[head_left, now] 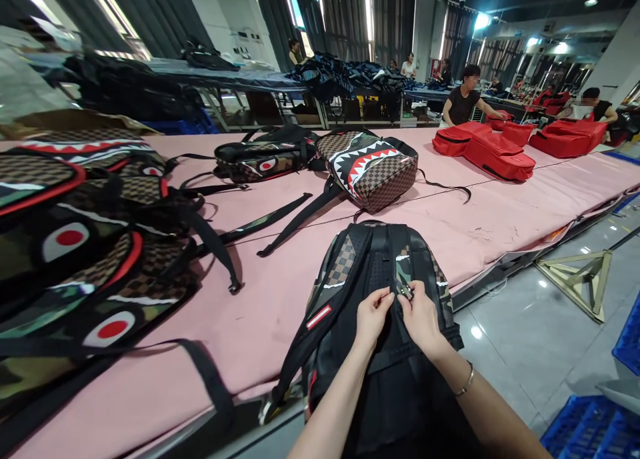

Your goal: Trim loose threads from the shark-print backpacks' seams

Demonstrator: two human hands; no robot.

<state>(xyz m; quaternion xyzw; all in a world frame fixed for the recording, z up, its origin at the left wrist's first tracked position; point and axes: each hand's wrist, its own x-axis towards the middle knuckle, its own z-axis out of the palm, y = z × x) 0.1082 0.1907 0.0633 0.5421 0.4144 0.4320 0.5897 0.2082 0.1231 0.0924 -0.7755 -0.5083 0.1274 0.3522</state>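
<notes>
At your far left a heap of shark-mouth backpacks (85, 245) lies on the pink tabletop (260, 305), their camouflage and checkered panels stacked over one another and their black straps trailing toward you. Further back on the tabletop, another backpack (263, 157) lies flat, and just to its right a checkered shark-mouth backpack (373, 169) rests tilted with its toothed mouth facing you, its long straps spilling forward across the pink cover.

In front of you, at the near edge of the tabletop, a black backpack (380, 292) lies back-panel up, its lower part hanging over the edge toward your body. Your left hand (373, 315) rests on that back panel with thumb and fingers pinched in a closed grip on the fabric at the middle seam. Your right hand (423, 319) sits just beside it, almost touching, its grip clenched around a small metal buckle (404, 290) on the camouflage strap; a thin bracelet (467, 381) circles that wrist.

To the right, well away across the tabletop, red bags (493, 153) lie in a group, and a person in a dark shirt (463, 102) stands behind them. At the lower right corner, blue plastic crates (595, 425) sit on the grey floor.
</notes>
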